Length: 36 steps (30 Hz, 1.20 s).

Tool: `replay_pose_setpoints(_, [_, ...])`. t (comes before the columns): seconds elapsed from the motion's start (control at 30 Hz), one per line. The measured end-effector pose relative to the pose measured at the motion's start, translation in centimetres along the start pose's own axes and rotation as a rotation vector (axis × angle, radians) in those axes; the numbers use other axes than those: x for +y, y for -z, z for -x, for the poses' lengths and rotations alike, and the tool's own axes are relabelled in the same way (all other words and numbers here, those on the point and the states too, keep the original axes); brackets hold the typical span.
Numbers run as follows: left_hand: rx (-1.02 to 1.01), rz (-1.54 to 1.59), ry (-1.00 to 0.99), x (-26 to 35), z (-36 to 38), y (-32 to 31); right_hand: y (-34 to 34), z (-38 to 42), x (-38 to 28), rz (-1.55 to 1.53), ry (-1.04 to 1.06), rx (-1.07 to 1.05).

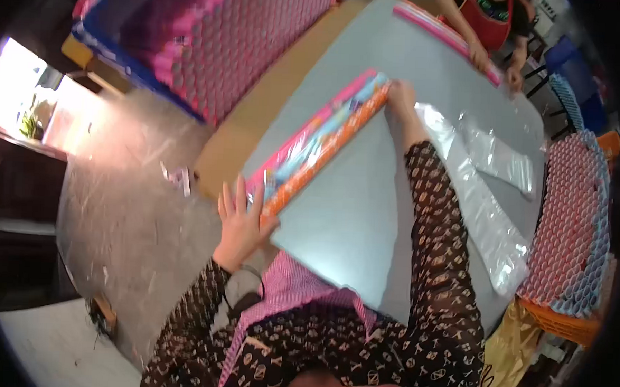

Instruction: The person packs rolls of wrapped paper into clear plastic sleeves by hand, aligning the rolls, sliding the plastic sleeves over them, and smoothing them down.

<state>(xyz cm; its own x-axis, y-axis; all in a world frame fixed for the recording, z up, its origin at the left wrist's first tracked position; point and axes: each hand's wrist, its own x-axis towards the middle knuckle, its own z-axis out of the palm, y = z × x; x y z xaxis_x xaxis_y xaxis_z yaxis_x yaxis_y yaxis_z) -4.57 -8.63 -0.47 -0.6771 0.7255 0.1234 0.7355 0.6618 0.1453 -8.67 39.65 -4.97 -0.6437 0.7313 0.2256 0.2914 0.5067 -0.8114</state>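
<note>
While the left hand (238, 225) spreads flat fingers on the glossy long pack (319, 142), the right hand (402, 101) grips its far end at the surface (364, 210) edge.

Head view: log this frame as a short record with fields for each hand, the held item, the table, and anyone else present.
left hand: flat against the near end of the long pack
right hand: on the pack's far end
long pack: pink and orange, clear-wrapped, lying along the edge of the grey table
table also holds: clear bags
other person: at the far end, hands on another pink pack
</note>
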Motion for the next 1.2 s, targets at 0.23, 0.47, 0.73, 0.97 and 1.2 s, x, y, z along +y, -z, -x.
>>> replay_pose_setpoints(0.23, [-0.035,-0.037,-0.027,2.0,-2.6,0.1,-1.5,-1.9,1.2,0.193,0.052,0.221])
replay_pose_setpoints(0.47, [0.001,-0.043,-0.044,3.3,-5.5,-1.3,-2.4,-2.6,1.1,0.181,0.008,0.266])
replay_pose_setpoints(0.73, [-0.019,0.06,0.007,4.8,-8.1,-1.9,-0.6,9.4,-3.4,-0.227,0.224,0.13])
replay_pose_setpoints(0.97, [0.094,-0.018,-0.012,5.3,-9.3,-2.3,6.6,23.0,-5.2,-0.247,0.193,-0.143])
replay_pose_setpoints(1.2, [0.022,-0.01,0.071,6.4,-9.6,-0.3,12.1,23.5,0.6,0.071,0.168,-0.023])
